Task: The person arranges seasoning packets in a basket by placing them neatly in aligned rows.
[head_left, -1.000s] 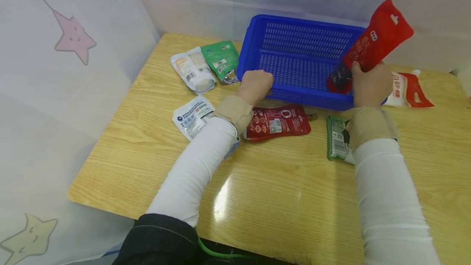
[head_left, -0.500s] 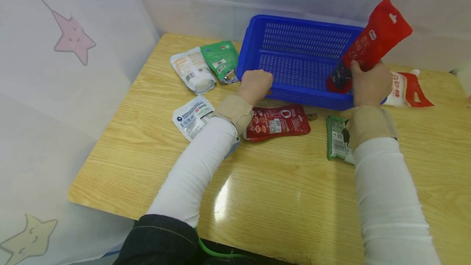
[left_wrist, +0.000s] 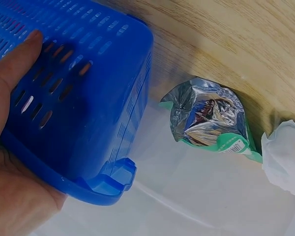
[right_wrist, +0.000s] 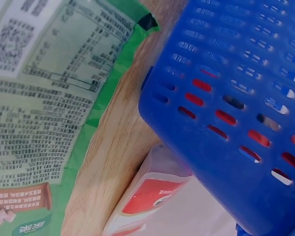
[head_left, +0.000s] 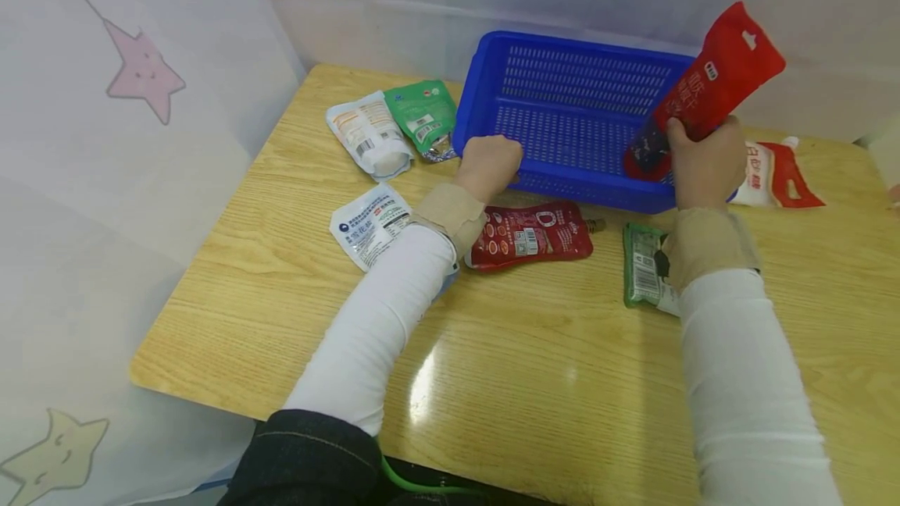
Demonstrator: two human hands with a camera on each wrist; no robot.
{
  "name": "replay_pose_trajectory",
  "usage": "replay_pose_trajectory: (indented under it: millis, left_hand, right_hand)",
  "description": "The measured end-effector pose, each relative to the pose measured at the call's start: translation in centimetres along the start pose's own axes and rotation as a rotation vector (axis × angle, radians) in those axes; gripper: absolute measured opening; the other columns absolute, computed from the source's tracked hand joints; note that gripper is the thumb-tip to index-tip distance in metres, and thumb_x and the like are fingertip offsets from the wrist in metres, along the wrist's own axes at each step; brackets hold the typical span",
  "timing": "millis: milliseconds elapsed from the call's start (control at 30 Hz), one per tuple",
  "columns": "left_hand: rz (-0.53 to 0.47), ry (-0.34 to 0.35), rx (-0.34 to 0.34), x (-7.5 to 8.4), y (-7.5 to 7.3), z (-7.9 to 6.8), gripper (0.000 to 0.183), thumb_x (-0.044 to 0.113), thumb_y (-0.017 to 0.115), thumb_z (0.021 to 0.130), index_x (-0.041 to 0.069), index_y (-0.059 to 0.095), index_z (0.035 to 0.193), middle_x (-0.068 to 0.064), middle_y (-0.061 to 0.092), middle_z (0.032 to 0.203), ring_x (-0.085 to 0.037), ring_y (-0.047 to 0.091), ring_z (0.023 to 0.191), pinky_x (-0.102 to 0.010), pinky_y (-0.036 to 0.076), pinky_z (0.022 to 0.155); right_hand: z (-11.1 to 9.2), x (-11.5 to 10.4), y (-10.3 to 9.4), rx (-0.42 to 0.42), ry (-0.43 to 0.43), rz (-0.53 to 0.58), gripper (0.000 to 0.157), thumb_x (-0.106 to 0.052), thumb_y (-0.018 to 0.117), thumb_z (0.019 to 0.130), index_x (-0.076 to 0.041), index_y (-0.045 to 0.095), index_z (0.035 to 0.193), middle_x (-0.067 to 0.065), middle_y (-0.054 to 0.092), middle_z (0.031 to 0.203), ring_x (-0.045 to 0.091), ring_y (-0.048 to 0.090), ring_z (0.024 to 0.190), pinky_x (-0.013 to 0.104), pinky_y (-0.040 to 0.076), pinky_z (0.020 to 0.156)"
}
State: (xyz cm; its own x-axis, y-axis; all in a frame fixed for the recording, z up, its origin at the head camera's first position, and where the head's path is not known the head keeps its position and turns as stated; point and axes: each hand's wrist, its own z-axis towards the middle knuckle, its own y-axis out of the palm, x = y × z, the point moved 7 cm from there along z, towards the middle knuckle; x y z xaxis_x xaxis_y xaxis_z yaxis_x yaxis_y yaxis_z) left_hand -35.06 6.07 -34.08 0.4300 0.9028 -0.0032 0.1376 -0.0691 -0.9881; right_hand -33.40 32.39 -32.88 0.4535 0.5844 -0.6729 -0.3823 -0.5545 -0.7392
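A blue plastic basket point(head_left: 591, 192) with slotted walls stands at the back of the wooden table. My left hand point(head_left: 490, 165) grips its near-left rim; in the left wrist view the thumb lies along the outer wall point(left_wrist: 96, 140). With my right hand point(head_left: 708, 166) I hold a long red food packet point(head_left: 734, 61), tilted, its dark lower end inside the basket's right end and its top leaning out over the right side. In the right wrist view the hand is out of sight, and red shows through the slots of the basket point(right_wrist: 187, 132).
A white-and-red bag point(head_left: 776, 172) lies right of the basket. In front are a green packet point(head_left: 643, 268) and a dark red spouted pouch point(head_left: 530, 234). To the left lie a green pouch point(head_left: 424, 112), a white pouch point(head_left: 369, 131) and a white-and-blue packet point(head_left: 369, 225).
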Motion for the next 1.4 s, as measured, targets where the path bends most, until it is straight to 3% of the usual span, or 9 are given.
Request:
replay_pose_trajectory:
  millis: [300, 433, 600, 800, 900, 1000, 1133, 1300, 1400]
  left_hand:
    - [-0.004, -0.022, -0.004, -0.3, 0.3, 0.2, 0.029, 0.038, 0.063, 0.089, 0.018, 0.070, 0.109, 0.001, 0.072, 0.109, -0.019, 0.069, 0.101, -0.038, 0.057, 0.082]
    - [0.002, -0.028, 0.007, -0.7, 0.3, 0.1, 0.029, 0.039, 0.063, 0.089, 0.018, 0.070, 0.108, 0.001, 0.073, 0.107, -0.019, 0.069, 0.099, -0.038, 0.057, 0.080]
    - [0.004, -0.048, 0.032, -1.7, 0.2, -0.1, 0.029, 0.040, 0.065, 0.088, 0.018, 0.071, 0.106, 0.000, 0.073, 0.105, -0.019, 0.070, 0.097, -0.039, 0.057, 0.078]
    - [0.000, -0.076, 0.019, -2.9, 0.2, -0.4, 0.029, 0.040, 0.063, 0.089, 0.018, 0.071, 0.107, 0.000, 0.073, 0.107, -0.020, 0.069, 0.098, -0.039, 0.057, 0.080]
    - [-0.003, -0.082, 0.016, -3.4, 0.3, -0.4, 0.029, 0.039, 0.063, 0.090, 0.017, 0.070, 0.108, -0.001, 0.073, 0.108, -0.021, 0.069, 0.099, -0.040, 0.057, 0.081]
    - [-0.006, -0.082, 0.018, -3.6, 0.3, -0.4, 0.030, 0.039, 0.063, 0.090, 0.017, 0.070, 0.108, -0.002, 0.073, 0.108, -0.022, 0.069, 0.099, -0.040, 0.057, 0.081]
    - [-0.012, -0.082, 0.021, -3.8, 0.3, -0.4, 0.030, 0.039, 0.064, 0.089, 0.016, 0.071, 0.108, -0.003, 0.073, 0.108, -0.023, 0.069, 0.099, -0.041, 0.057, 0.081]
    - [-0.014, -0.079, 0.025, -3.8, 0.4, -0.5, 0.029, 0.038, 0.064, 0.089, 0.016, 0.071, 0.107, -0.003, 0.073, 0.108, -0.023, 0.069, 0.099, -0.041, 0.057, 0.080]
    - [-0.010, -0.071, 0.012, -3.6, 0.4, -0.6, 0.029, 0.038, 0.063, 0.090, 0.015, 0.070, 0.108, -0.003, 0.073, 0.108, -0.023, 0.069, 0.099, -0.041, 0.057, 0.081]
  right_hand:
    - [-0.2, 0.0, 0.4, -0.058, -0.025, 0.083, 0.074, -0.060, 0.050, 0.087, -0.018, 0.032, 0.145, 0.002, 0.042, 0.150, 0.020, 0.047, 0.133, 0.039, 0.039, 0.111]
    - [-0.1, -0.2, 0.5, -0.042, -0.063, 0.107, 0.075, -0.062, 0.053, 0.085, -0.017, 0.035, 0.142, 0.000, 0.049, 0.140, 0.011, 0.052, 0.113, 0.030, 0.042, 0.104]
    - [-0.2, -0.8, 0.8, -0.018, -0.188, 0.154, 0.071, -0.059, 0.054, 0.087, -0.015, 0.039, 0.140, -0.013, 0.045, 0.112, -0.004, 0.038, 0.088, 0.022, 0.039, 0.089]
    - [-0.5, -2.0, 1.2, 0.015, -0.349, 0.178, 0.057, -0.049, 0.039, 0.098, -0.008, 0.043, 0.138, 0.006, 0.051, 0.121, 0.010, 0.047, 0.102, 0.032, 0.040, 0.100]
    - [-0.6, -2.4, 0.9, 0.083, -0.387, 0.184, 0.051, -0.041, 0.031, 0.103, -0.004, 0.049, 0.132, 0.004, 0.054, 0.107, 0.012, 0.047, 0.096, 0.033, 0.040, 0.095]
    - [-0.5, -2.2, 0.2, 0.167, -0.372, 0.193, 0.046, -0.036, 0.029, 0.104, -0.004, 0.055, 0.126, -0.014, 0.046, 0.090, -0.003, 0.040, 0.082, 0.027, 0.039, 0.087]
    - [0.0, -1.1, -0.8, 0.236, -0.283, 0.218, 0.041, -0.037, 0.030, 0.104, -0.012, 0.059, 0.120, -0.025, 0.041, 0.083, -0.015, 0.037, 0.075, 0.018, 0.039, 0.081]
    - [0.7, 1.3, -1.8, 0.278, -0.164, 0.247, 0.020, -0.036, 0.037, 0.101, -0.030, 0.054, 0.096, -0.025, 0.038, 0.076, -0.009, 0.036, 0.072, 0.015, 0.032, 0.075]
    - [1.3, 3.4, -2.2, 0.279, -0.075, 0.238, 0.016, -0.035, 0.038, 0.100, -0.034, 0.047, 0.087, -0.023, 0.037, 0.075, -0.008, 0.034, 0.072, 0.015, 0.030, 0.074]
